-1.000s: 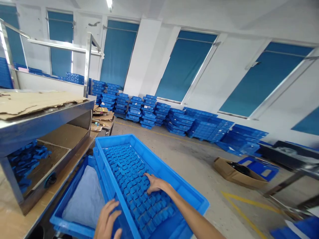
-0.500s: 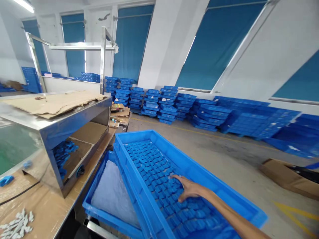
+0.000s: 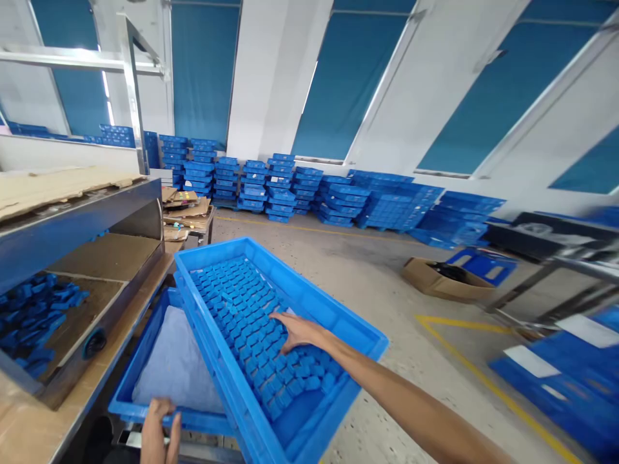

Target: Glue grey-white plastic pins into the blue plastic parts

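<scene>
A blue plastic crate (image 3: 333,299) holds several rows of small blue plastic parts (image 3: 261,335). My right hand (image 3: 300,332) reaches in from the right over these parts. Its thumb and fingers are spread apart, with the fingertips at the parts and nothing visibly held. Beneath and to the left is a lower blue crate (image 3: 203,420), with a pale blue-grey sheet (image 3: 178,367) covering its inside. At the near rim of that lower crate, my left hand (image 3: 160,428) has its fingers curled over the edge and its thumb on the near side.
On the left, a metal-framed unit (image 3: 159,225) with blue parts inside stands on a cardboard-covered bench (image 3: 116,335). Stacked blue crates (image 3: 280,187) line the wall. An open cardboard box (image 3: 435,283) sits on the floor to the right, near more blue crates (image 3: 570,380).
The view has swung right, so the crates appear farther left. My left hand has come into view at the lower crate's rim. The right hand stays over the blue parts.
</scene>
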`<state>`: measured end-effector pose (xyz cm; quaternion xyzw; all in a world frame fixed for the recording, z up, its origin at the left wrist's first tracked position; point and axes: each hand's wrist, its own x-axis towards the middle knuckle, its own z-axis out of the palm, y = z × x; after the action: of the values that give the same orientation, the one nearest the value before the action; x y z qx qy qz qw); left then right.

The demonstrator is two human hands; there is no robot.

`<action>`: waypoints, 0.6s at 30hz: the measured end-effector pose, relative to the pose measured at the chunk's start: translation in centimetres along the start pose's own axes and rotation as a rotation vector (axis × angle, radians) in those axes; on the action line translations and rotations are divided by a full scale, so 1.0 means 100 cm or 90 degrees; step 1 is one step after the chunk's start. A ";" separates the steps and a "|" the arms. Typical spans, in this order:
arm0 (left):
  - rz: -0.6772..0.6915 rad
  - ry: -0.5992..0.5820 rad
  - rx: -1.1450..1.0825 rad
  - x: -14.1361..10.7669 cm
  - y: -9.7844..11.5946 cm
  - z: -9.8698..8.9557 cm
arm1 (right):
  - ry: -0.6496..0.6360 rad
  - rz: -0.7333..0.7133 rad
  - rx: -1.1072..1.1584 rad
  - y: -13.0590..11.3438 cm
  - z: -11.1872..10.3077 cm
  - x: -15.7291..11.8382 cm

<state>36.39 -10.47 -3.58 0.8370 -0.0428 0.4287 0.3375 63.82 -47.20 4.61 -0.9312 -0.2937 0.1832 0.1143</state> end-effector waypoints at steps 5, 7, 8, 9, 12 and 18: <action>0.192 -0.280 -0.080 0.128 0.057 0.032 | 0.030 0.008 -0.038 -0.014 0.002 -0.004; 0.211 -0.350 -0.087 0.148 0.071 0.046 | 0.035 0.011 -0.044 -0.017 0.001 -0.005; 0.211 -0.360 -0.087 0.150 0.074 0.053 | 0.038 0.010 -0.045 -0.018 0.000 -0.006; 0.209 -0.359 -0.085 0.149 0.075 0.057 | 0.042 0.008 -0.045 -0.019 -0.001 -0.006; 0.193 -0.323 -0.079 0.126 0.063 0.061 | 0.051 -0.006 -0.042 -0.022 -0.002 -0.006; -0.007 -0.096 -0.068 0.005 -0.009 0.031 | 0.039 -0.012 -0.045 -0.025 0.000 0.000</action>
<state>39.12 -11.52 -4.96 0.8480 -0.0862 0.3598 0.3795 62.60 -45.20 5.41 -0.9370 -0.3050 0.1430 0.0920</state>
